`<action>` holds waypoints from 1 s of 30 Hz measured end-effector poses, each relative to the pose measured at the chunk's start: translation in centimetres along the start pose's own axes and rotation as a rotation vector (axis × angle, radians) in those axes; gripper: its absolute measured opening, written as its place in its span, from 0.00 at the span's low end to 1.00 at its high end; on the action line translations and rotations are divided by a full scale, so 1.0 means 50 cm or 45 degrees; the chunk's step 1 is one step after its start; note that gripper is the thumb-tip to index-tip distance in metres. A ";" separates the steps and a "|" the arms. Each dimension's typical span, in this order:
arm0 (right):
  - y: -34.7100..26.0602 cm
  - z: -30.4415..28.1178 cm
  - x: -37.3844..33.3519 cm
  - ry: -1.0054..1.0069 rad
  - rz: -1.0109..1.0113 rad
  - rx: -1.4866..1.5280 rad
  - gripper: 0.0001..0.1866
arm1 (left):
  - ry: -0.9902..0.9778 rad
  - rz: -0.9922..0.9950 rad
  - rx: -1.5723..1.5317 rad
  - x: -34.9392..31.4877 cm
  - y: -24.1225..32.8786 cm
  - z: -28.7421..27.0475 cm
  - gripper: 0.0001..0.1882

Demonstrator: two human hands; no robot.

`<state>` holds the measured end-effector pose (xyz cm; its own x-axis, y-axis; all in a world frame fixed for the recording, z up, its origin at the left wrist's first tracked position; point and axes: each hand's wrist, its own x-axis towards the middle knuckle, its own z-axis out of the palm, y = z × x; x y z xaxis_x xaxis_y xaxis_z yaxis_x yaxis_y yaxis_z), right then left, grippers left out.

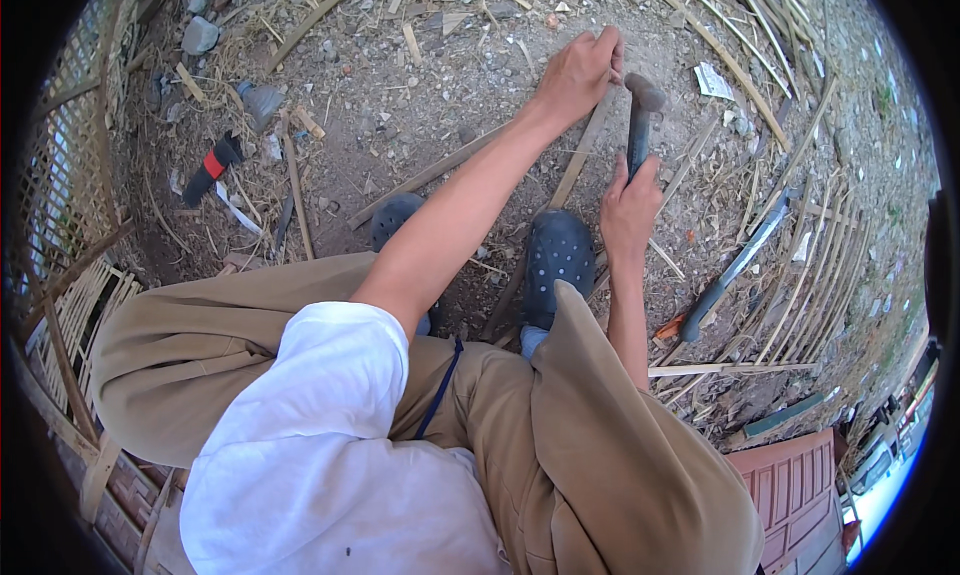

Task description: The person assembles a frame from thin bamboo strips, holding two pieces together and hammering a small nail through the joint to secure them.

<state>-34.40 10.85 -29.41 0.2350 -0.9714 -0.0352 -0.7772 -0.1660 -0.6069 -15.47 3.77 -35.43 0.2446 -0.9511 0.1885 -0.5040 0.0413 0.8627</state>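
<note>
My right hand [630, 207] is wrapped round the dark handle of a hammer [638, 130], whose rusty head points away from me. Just left of the hammer head, my left hand [582, 75] is closed with its fingertips pinched together. Whatever is between those fingertips is too small to make out. Below them, the far end of a narrow wooden strip [582, 160] lies on the ground, running back toward my dark clog [558, 255]. The hammer head is very close to the left fingertips and the strip's end; I cannot tell whether they touch.
A machete [738, 265] with a dark handle lies to the right, beside a slatted bamboo frame [825, 275]. On the left are a black object with a red band [212, 170] and a clear plastic bottle [262, 103]. Loose strips, stones and scraps litter the dirt.
</note>
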 end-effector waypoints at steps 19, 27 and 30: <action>-0.005 0.002 0.000 -0.008 0.076 0.001 0.13 | -0.002 -0.049 -0.131 0.018 0.006 0.000 0.13; -0.002 0.015 -0.001 -0.113 0.110 -0.105 0.14 | 0.013 0.019 -0.051 0.007 0.008 -0.003 0.13; -0.013 -0.004 -0.007 -0.018 0.154 0.062 0.13 | 0.005 -0.030 -0.098 0.016 0.005 -0.002 0.13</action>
<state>-34.09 11.25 -28.84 0.1494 -0.9813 -0.1217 -0.7711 -0.0386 -0.6356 -15.31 3.04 -34.99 0.2593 -0.9509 0.1693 -0.4326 0.0424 0.9006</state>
